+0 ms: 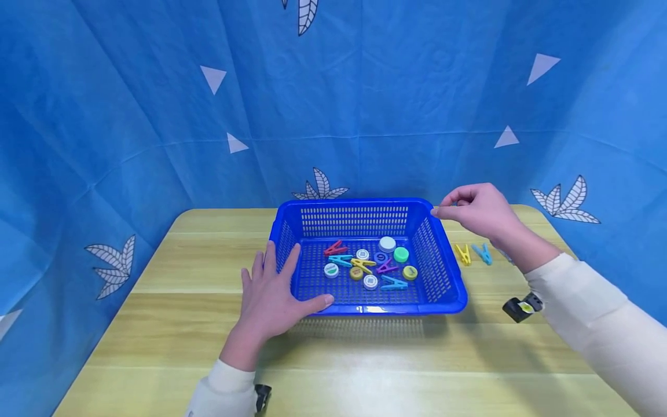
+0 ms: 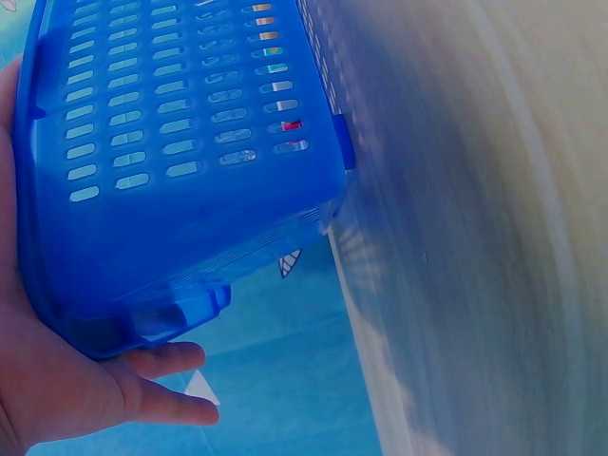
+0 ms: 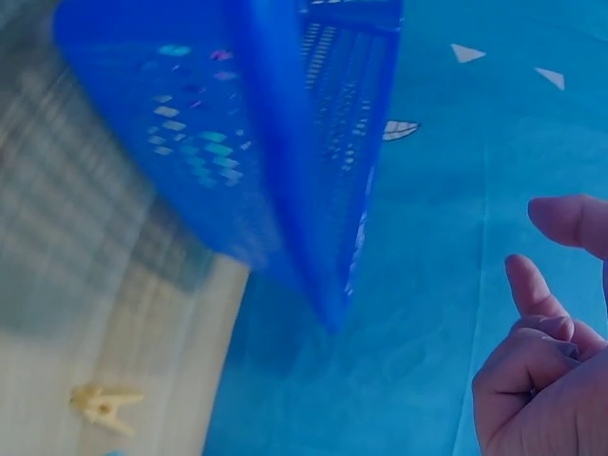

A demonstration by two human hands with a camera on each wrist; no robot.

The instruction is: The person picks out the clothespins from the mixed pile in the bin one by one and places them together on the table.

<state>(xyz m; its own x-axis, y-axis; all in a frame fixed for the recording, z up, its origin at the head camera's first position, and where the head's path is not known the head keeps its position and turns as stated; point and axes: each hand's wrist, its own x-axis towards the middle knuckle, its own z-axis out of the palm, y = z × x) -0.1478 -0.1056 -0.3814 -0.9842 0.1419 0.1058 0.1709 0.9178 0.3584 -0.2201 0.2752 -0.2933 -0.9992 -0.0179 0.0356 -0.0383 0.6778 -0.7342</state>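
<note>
A blue plastic basket (image 1: pixel 452 289) stands on the table, with bottle caps and small clothespins lying on its floor. My left hand (image 1: pixel 268 301) rests on its left front corner, fingers spread and thumb along the front rim. Beside the back right corner, my right hand (image 1: pixel 479 211) is raised with fingers partly bent. In the right wrist view its thumb and index fingertip stand apart with nothing between them. Inside the basket are a red clothespin (image 1: pixel 334 249), a yellow clothespin (image 1: pixel 363 264), a purple clothespin (image 1: pixel 387 267), a green cap (image 1: pixel 401 254) and a large white cap (image 1: pixel 387 244).
Right of the basket, another yellow clothespin (image 1: pixel 463 255) and a light-blue clothespin (image 1: pixel 483 253) lie on the wooden table (image 1: pixel 198 278). A further bluish piece shows partly behind my right wrist. A blue patterned cloth (image 1: pixel 359 104) hangs behind the table and at its sides.
</note>
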